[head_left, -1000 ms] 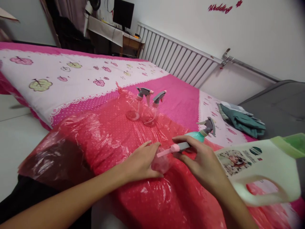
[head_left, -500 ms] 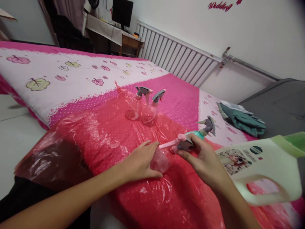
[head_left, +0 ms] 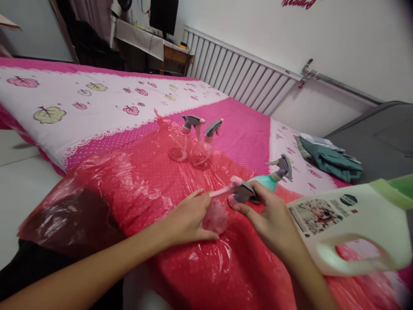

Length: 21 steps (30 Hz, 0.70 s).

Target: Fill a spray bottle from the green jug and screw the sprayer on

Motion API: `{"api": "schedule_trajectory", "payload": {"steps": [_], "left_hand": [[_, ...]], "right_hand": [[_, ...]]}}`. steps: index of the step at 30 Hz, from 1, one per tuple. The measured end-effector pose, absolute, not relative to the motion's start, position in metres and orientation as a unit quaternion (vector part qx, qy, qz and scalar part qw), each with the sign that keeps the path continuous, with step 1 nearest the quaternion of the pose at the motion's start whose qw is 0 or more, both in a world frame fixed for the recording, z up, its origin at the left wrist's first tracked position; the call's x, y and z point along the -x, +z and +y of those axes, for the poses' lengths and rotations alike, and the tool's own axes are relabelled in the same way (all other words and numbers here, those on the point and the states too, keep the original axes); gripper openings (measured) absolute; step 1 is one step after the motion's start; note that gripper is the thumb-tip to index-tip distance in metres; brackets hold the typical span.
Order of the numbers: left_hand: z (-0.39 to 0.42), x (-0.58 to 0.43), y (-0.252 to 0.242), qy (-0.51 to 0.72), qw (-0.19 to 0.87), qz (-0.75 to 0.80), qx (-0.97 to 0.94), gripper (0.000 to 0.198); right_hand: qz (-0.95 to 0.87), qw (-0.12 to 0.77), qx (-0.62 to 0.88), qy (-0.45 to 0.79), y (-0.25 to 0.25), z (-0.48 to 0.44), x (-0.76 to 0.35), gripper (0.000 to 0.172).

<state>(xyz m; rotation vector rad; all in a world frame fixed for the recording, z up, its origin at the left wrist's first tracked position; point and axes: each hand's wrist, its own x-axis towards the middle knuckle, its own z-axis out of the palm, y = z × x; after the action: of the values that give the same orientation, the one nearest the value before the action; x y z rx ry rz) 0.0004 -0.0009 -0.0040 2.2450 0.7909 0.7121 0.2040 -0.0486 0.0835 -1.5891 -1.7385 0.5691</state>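
Two clear spray bottles (head_left: 180, 144) stand farther off on the red plastic sheet (head_left: 142, 189); teal spray bottle (head_left: 268, 181) just behind my right hand (head_left: 272, 221); white jug (head_left: 355, 232) at right, label unreadable; its fingers (head_left: 245, 212) pinch the trigger head (head_left: 241, 193); left hand (head_left: 189, 219) cups the small bottle (head_left: 215, 218) below it.

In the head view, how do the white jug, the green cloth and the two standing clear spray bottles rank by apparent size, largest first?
1. white jug, though it is nearest the camera.
2. green cloth.
3. two clear spray bottles: they look alike, so no ranking between them.
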Motion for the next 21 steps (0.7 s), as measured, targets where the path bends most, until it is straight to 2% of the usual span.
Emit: {"api": "schedule_trajectory", "payload": {"steps": [4, 6, 9, 13, 14, 18, 19, 21], "left_hand": [[-0.001, -0.001, -0.002, 0.24, 0.326, 0.332, -0.852, 0.081], [-0.001, -0.002, 0.002, 0.234, 0.325, 0.334, -0.853, 0.082], [-0.002, -0.002, 0.005, 0.226, 0.328, 0.339, -0.852, 0.076], [-0.002, -0.002, 0.002, 0.233, 0.324, 0.347, -0.849, 0.078], [-0.002, -0.002, 0.001, 0.239, 0.323, 0.345, -0.848, 0.078], [-0.002, -0.002, -0.005, 0.266, 0.318, 0.325, -0.85, 0.073], [-0.002, -0.002, -0.005, 0.267, 0.317, 0.321, -0.851, 0.074], [-0.001, -0.003, -0.006, 0.266, 0.32, 0.319, -0.851, 0.079]], "right_hand": [[-0.611, 0.367, 0.689, 0.128, 0.077, -0.044, -0.191, 0.041], [-0.596, 0.374, 0.701, 0.118, 0.074, -0.043, -0.187, 0.045], [-0.619, 0.38, 0.663, 0.182, 0.077, -0.046, -0.191, 0.047], [-0.611, 0.438, 0.571, 0.33, 0.08, -0.057, -0.205, 0.078], [-0.6, 0.453, 0.556, 0.354, 0.08, -0.06, -0.208, 0.08], [-0.572, 0.475, 0.58, 0.331, 0.068, -0.06, -0.208, 0.048], [-0.564, 0.483, 0.59, 0.317, 0.065, -0.059, -0.205, 0.045], [-0.54, 0.511, 0.602, 0.292, 0.056, -0.054, -0.198, 0.05]]}}
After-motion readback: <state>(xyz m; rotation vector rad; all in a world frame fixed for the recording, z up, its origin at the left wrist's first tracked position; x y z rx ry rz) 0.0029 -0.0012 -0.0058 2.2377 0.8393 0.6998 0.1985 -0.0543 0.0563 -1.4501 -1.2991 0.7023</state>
